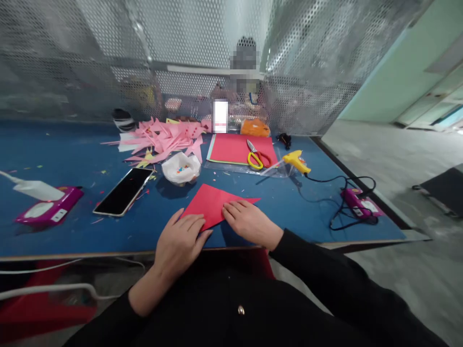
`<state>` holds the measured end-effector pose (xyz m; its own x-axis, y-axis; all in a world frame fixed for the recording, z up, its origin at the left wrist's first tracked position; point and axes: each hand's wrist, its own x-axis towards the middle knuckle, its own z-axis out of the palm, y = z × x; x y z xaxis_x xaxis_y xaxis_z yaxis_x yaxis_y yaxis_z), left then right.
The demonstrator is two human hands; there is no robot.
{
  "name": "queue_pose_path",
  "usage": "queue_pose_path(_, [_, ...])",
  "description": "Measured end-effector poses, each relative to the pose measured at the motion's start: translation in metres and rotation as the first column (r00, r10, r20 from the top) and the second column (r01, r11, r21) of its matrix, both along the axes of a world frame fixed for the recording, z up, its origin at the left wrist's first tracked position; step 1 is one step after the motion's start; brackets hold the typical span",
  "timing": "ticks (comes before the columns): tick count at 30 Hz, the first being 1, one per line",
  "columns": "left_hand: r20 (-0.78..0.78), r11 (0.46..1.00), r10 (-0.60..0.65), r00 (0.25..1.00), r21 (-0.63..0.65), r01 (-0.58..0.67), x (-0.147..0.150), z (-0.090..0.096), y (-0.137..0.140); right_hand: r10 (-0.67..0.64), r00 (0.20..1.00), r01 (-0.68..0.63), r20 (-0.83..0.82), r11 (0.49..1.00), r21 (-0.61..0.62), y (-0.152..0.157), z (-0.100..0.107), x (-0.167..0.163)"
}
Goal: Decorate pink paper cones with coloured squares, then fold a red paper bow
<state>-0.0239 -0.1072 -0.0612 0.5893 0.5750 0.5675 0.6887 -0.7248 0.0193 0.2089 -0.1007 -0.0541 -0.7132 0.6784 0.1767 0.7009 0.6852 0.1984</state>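
Observation:
A folded sheet of red paper point(209, 202) lies at the table's front edge, with a pointed corner sticking out to the right. My left hand point(181, 238) holds its lower left part, fingers on top and the thumb beside the near edge. Bent fingers of my right hand point(249, 220) press on the paper's right part and grip it; that thumb is hidden. Just beyond the paper stands a white bowl-like holder point(175, 169) lined with thin plastic, with small coloured bits inside.
Pink paper strips point(170, 137) are heaped at the back. Scissors point(255, 156) rest on red sheets point(231, 148). A yellow glue gun point(296, 161) has its cord running to a purple power strip point(361, 205). On the left are a phone point(125, 192) and another purple power strip point(54, 207).

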Motion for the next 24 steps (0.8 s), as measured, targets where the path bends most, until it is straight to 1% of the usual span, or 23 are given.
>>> queue_pose_path(3, [0.008, 1.0, 0.014, 1.0, 0.014, -0.014, 0.009, 0.002, 0.011, -0.065, 0.997, 0.067, -0.033, 0.997, 0.043, 0.003, 0.001, -0.003])
queue_pose_path(5, [0.03, 0.999, 0.017, 0.999, 0.048, -0.018, 0.014, 0.012, 0.018, -0.109, 0.992, 0.113, -0.057, 0.99, 0.086, 0.005, 0.009, -0.002])
queue_pose_path(8, [0.027, 0.994, 0.042, 0.999, 0.098, -0.044, 0.024, 0.039, 0.032, -0.156, 0.974, 0.176, -0.164, 0.978, 0.114, 0.014, 0.031, -0.001])
queue_pose_path(10, [-0.021, 0.997, -0.004, 1.0, 0.08, 0.006, 0.031, 0.06, 0.043, -0.176, 0.953, 0.203, -0.248, 0.975, 0.089, 0.025, 0.049, -0.002])
queue_pose_path(11, [0.021, 0.996, -0.005, 1.0, 0.093, 0.003, 0.034, 0.071, 0.05, -0.189, 0.943, 0.214, -0.275, 0.974, 0.067, 0.031, 0.058, -0.003])
queue_pose_path(12, [0.04, 0.997, -0.014, 0.999, 0.08, 0.01, 0.036, 0.08, 0.058, -0.2, 0.936, 0.226, -0.29, 0.973, 0.057, 0.038, 0.066, -0.004])
queue_pose_path(14, [0.094, 1.0, -0.027, 0.995, 0.002, 0.027, 0.039, 0.096, 0.075, -0.215, 0.925, 0.24, -0.315, 0.97, 0.043, 0.053, 0.08, -0.005])
queue_pose_path(16, [0.211, 0.994, -0.064, 0.975, -0.078, 0.082, 0.04, 0.108, 0.094, -0.222, 0.911, 0.246, -0.348, 0.969, 0.026, 0.067, 0.092, -0.004])
queue_pose_path(18, [0.334, 0.971, -0.075, 0.94, -0.19, 0.145, 0.039, 0.117, 0.113, -0.232, 0.892, 0.249, -0.388, 0.969, -0.008, 0.081, 0.1, 0.001])
queue_pose_path(21, [0.43, 0.918, -0.035, 0.902, -0.343, 0.199, 0.033, 0.126, 0.137, -0.244, 0.865, 0.226, -0.438, 0.97, -0.096, 0.1, 0.105, 0.015])
queue_pose_path(24, [0.483, 0.877, 0.053, 0.874, -0.44, 0.191, 0.022, 0.124, 0.155, -0.247, 0.845, 0.159, -0.475, 0.963, -0.218, 0.114, 0.102, 0.038])
